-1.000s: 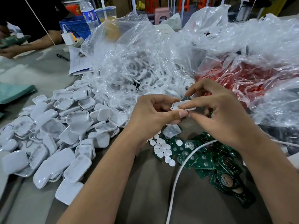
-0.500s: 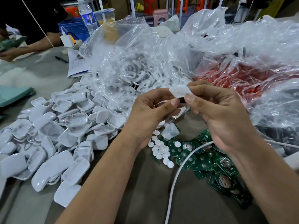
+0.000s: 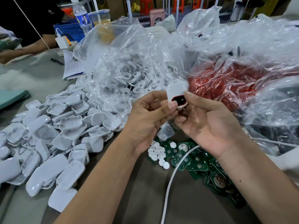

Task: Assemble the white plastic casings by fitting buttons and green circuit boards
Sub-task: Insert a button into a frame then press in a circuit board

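Head view: grey tabletop [image 3: 40, 81], crowded. Left hand [image 3: 145, 117] and right hand [image 3: 208, 122] both pinch one small white plastic casing with a red-rimmed dark opening [image 3: 177, 94], raised above the table. Heap of white casings [image 3: 53, 136] left of left hand; round white buttons [image 3: 157, 152] and green circuit boards [image 3: 197, 164] beneath the hands; clear plastic bags [image 3: 161, 62] behind. Bare surface nearest the forearms.

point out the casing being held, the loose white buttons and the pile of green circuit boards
held casing [image 3: 177, 88]: head view, on its white outer shell above the red-rimmed opening
loose white buttons [image 3: 157, 151]: head view, on one disc mid-cluster
green circuit boards [image 3: 196, 164]: head view, on a board right of the white cable
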### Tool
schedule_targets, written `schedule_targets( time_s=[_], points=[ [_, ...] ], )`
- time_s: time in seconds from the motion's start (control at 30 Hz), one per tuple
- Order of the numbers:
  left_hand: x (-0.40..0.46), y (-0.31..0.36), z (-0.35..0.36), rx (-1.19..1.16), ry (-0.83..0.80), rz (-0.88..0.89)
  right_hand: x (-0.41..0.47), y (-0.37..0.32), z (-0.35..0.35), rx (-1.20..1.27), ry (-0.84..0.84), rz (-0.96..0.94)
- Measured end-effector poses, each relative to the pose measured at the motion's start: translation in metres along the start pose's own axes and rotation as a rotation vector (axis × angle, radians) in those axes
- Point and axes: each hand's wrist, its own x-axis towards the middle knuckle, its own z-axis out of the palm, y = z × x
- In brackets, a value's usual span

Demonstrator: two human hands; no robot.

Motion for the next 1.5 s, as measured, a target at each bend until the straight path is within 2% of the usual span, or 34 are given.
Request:
schedule_targets(
  time_s=[0.17,0.6,0.9,1.03,1.13,1.2,1.23,1.4,1.5],
  points=[
    [0.001,0.003,-0.001,-0.002,0.041,-0.084,0.003,0.003,-0.003,0.025,0.034,0.042],
    [0.002,0.006,-0.004,0.012,0.102,-0.200,0.006,0.002,-0.009,-0.140,0.142,-0.031],
    [0.001,0.007,-0.003,0.003,0.118,-0.211,0.008,0.002,-0.010,-0.168,0.169,-0.081],
    [0.002,0.008,-0.003,-0.036,0.158,-0.155,0.006,-0.005,-0.013,-0.219,0.175,-0.135],
    [0.005,0.015,-0.011,-0.099,0.254,-0.065,0.007,-0.010,-0.019,-0.451,0.375,-0.247],
    [0.006,0.020,-0.017,-0.123,0.312,-0.007,0.010,-0.009,-0.023,-0.751,0.520,-0.342],
    [0.006,0.022,-0.019,-0.137,0.337,0.013,0.011,-0.007,-0.024,-0.904,0.542,-0.400],
    [0.007,0.025,-0.024,-0.128,0.382,0.050,0.011,0.008,-0.014,-1.511,0.315,-0.654],
    [0.008,0.024,-0.023,-0.100,0.373,0.061,0.015,0.014,-0.010,-1.619,0.181,-0.720]
  ],
)
